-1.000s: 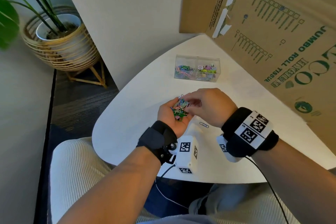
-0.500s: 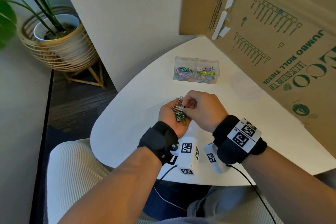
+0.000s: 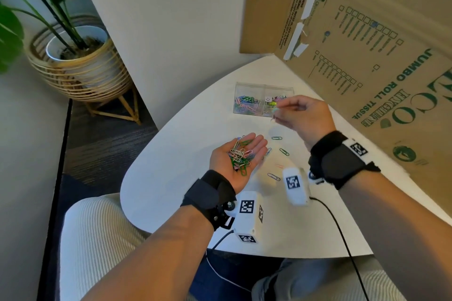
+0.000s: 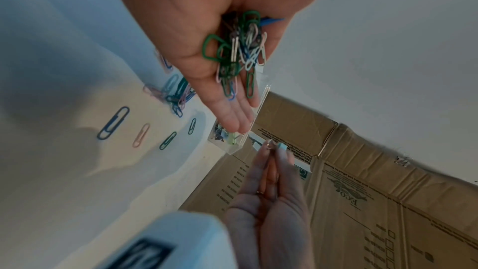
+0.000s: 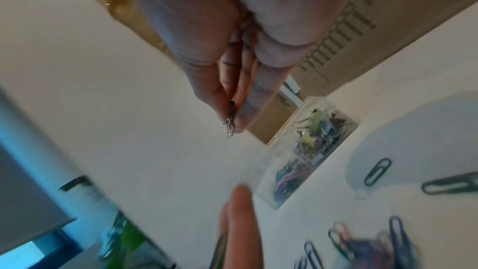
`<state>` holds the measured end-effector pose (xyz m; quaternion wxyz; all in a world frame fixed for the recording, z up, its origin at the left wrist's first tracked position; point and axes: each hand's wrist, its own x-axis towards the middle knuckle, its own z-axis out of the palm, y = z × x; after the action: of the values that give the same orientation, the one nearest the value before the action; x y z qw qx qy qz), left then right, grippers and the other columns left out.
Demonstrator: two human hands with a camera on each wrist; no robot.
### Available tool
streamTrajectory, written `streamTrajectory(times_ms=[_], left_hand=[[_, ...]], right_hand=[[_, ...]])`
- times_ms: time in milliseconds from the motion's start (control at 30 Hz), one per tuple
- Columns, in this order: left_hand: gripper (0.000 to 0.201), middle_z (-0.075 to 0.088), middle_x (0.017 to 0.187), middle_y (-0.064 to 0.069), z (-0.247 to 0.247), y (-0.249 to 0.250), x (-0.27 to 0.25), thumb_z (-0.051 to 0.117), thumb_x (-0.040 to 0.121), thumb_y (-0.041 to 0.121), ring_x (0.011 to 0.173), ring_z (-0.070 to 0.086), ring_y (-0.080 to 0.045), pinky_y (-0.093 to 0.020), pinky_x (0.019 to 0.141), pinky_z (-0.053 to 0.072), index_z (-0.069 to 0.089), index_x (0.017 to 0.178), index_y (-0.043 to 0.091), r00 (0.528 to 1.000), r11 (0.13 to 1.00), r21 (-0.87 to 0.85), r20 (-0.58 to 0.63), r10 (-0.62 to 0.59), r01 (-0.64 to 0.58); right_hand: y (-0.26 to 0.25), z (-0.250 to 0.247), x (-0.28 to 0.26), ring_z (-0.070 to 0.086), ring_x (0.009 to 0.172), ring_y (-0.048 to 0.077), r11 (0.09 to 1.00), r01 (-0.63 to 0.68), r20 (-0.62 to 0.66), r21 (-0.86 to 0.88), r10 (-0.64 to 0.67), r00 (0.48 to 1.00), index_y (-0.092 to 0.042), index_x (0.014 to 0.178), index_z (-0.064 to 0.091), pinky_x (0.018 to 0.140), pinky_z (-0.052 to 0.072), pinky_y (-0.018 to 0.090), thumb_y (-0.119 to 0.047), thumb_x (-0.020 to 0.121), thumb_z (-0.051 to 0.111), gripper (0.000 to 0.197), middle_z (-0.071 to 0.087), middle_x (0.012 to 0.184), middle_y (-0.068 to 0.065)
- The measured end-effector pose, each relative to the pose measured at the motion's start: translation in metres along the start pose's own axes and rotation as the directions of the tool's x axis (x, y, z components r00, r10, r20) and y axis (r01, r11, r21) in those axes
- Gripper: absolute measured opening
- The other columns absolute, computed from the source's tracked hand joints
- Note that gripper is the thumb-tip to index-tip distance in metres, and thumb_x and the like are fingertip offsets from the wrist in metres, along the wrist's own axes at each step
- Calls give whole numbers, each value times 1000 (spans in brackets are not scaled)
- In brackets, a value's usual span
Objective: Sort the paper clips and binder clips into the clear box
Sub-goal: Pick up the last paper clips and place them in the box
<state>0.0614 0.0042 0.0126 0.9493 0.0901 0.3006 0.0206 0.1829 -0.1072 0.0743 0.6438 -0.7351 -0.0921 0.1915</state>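
Sorting mid-step: my right hand (image 3: 305,117) pinches one small binder clip (image 5: 230,128) just short of the clear box (image 3: 263,100), left hand (image 3: 238,159) flat and open cradling a heap of paper clips (image 3: 241,155), so next I'd drop it into the right compartment

Black wrist straps (image 3: 342,161), white marker-tagged camera boxes (image 3: 247,217).

clear box (image 3: 263,100) on table (image 3: 171,154), beside carton (image 3: 367,56)
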Motion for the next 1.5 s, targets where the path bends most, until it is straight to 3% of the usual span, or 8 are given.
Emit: streamTrajectory(times_ms=[200,367,600,767,1000,1167,1267,1500], left_hand=[[40,70,99,-25,-3,-3,2,36,101,21,101,62,-36,-45,80,55,63,103,-8,1000,1000,11,-6,-9,9],[39,68,102,-26,-6,-2,1,36,101,20,101,62,-37,-46,80,55,62,104,-9,1000,1000,19,-1,-8,8],[39,70,94,-24,-7,-3,4,35,101,21,86,70,-34,-44,77,56,63,100,-6,1000,1000,4,0,21,-21],[44,69,83,-18,-4,-5,1,31,101,25,72,70,-29,-32,59,58,66,91,0,1000,999,36,6,19,-19],[37,60,101,-7,-5,-17,-3,38,98,28,105,54,-21,-30,106,33,67,100,6,996,997,74,-83,18,-12],[46,68,77,-9,-7,-10,-4,32,100,27,69,67,-22,-30,67,51,69,86,6,1000,996,82,-9,30,-29],[44,70,95,-15,-3,-6,-6,29,101,29,86,67,-29,-32,70,54,65,102,5,998,989,132,-23,64,-60],[41,63,109,-19,-4,-10,-2,32,100,30,89,64,-32,-33,74,47,61,107,2,999,995,90,7,48,-48]], right_hand=[[-9,-10,61,70,86,23,997,-75,-159,23,78,984,-8,83,68,81,59,27,3,84,69,11,69,87,7],[5,-7,75,58,108,18,884,-61,-125,-464,3,992,-19,112,69,91,47,30,-25,89,67,24,62,119,0],[-21,18,-21,68,63,8,780,273,453,-563,15,892,-14,87,74,50,44,8,-11,86,70,5,73,74,-3],[-15,23,-55,64,78,8,485,389,505,-783,130,853,-26,99,72,72,51,25,-33,78,76,22,71,86,-11],[0,42,-70,60,80,23,376,455,521,-807,93,848,-21,95,68,67,47,33,-27,78,69,18,66,88,2],[11,39,-67,66,81,16,622,311,421,-719,34,906,-21,99,75,81,52,31,-21,76,77,23,70,90,-1],[15,34,-64,72,69,21,876,68,321,-478,103,941,-14,89,76,76,60,32,-9,74,82,17,74,78,4],[20,27,-59,69,63,19,972,-53,265,-230,115,957,-16,94,74,63,58,25,0,81,74,21,72,80,12]])
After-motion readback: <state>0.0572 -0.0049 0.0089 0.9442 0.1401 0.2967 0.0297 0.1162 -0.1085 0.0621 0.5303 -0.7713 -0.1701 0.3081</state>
